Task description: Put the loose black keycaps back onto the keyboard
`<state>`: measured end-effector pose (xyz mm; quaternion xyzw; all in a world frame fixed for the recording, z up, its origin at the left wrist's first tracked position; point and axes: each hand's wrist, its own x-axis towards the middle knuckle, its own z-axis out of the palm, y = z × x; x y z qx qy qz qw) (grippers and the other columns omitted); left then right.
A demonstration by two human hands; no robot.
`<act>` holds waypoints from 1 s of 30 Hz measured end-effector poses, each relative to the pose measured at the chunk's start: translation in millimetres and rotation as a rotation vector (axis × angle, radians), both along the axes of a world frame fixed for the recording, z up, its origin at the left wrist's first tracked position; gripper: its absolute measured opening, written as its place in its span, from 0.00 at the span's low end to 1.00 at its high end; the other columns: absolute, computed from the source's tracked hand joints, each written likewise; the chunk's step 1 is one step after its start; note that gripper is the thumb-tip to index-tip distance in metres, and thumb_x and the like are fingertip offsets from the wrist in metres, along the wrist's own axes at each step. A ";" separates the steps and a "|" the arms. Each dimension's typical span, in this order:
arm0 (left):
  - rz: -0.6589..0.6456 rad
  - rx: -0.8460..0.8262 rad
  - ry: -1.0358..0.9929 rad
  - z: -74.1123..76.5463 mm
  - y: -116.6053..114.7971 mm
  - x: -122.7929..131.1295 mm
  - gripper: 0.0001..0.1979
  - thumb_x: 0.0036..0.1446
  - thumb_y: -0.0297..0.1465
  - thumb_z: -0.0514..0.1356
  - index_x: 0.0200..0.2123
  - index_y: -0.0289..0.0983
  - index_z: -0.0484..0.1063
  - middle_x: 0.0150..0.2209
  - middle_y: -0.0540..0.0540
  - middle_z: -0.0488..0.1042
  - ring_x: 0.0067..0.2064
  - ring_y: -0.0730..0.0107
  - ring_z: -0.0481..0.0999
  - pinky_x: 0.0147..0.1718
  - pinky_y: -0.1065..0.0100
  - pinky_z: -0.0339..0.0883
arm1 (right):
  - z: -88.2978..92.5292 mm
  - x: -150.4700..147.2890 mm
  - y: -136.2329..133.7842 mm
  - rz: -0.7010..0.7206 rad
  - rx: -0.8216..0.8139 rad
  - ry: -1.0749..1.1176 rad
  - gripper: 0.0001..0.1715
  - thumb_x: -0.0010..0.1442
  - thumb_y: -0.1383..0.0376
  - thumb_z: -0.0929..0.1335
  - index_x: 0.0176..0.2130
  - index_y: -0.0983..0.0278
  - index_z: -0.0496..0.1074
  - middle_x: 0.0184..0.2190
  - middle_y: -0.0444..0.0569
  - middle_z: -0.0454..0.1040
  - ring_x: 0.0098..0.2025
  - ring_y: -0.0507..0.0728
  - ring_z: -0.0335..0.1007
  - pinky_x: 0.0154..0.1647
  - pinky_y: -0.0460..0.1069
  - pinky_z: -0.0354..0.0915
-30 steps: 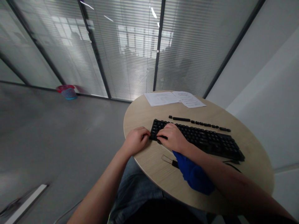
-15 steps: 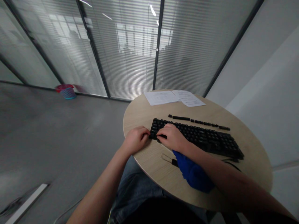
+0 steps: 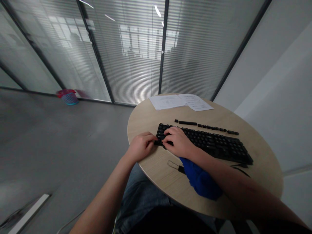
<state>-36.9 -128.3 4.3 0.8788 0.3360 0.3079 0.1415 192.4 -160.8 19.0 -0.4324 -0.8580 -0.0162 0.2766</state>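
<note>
A black keyboard [image 3: 207,140] lies at a slant across the round wooden table. My left hand [image 3: 143,146] rests at its near left corner; the index finger reaches onto the corner keys and the other fingers are curled against the edge. Over the left part of the keys is my right hand [image 3: 177,141], its index finger and thumb apart and touching the keyboard. Any keycap beneath these fingertips is too small to make out. Under my right forearm lies a blue cloth [image 3: 202,182], and a wire keycap puller [image 3: 175,165] pokes out beside it.
Behind the keyboard runs a row of loose black keycaps [image 3: 207,127], with a long one [image 3: 187,123] near its left end. Printed papers [image 3: 168,102] lie at the far edge of the table [image 3: 146,115]. A cable [image 3: 241,170] trails at the keyboard's right end. A basket [image 3: 69,97] stands on the floor.
My right hand's index finger has lifted and spread away from the thumb. My left index finger has stretched slightly further onto the keyboard's corner. The view has shifted a little.
</note>
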 end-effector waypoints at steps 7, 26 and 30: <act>-0.016 0.020 0.010 -2.5 0.7 -1.0 0.18 0.58 0.20 0.54 0.42 0.40 0.82 0.40 0.45 0.79 0.40 0.66 0.79 0.41 0.65 0.71 | -4.5 -1.4 3.6 -0.076 -0.107 -0.005 0.04 0.60 0.64 0.74 0.32 0.58 0.83 0.58 0.53 0.75 0.66 0.71 0.62 0.64 0.71 0.57; -0.066 0.187 0.055 -3.9 0.8 6.3 0.22 0.56 0.20 0.58 0.49 0.45 0.81 0.58 0.39 0.72 0.56 0.51 0.72 0.55 0.45 0.70 | 24.8 84.4 48.5 -0.232 0.079 0.197 0.09 0.62 0.67 0.70 0.38 0.59 0.82 0.42 0.50 0.83 0.49 0.61 0.76 0.61 0.61 0.66; -0.075 0.182 0.053 -5.1 2.2 6.6 0.21 0.58 0.20 0.58 0.47 0.46 0.82 0.58 0.40 0.73 0.56 0.51 0.73 0.55 0.46 0.70 | 31.3 97.0 75.5 -0.354 -0.007 0.068 0.10 0.60 0.67 0.70 0.41 0.62 0.82 0.44 0.53 0.82 0.50 0.63 0.76 0.59 0.60 0.67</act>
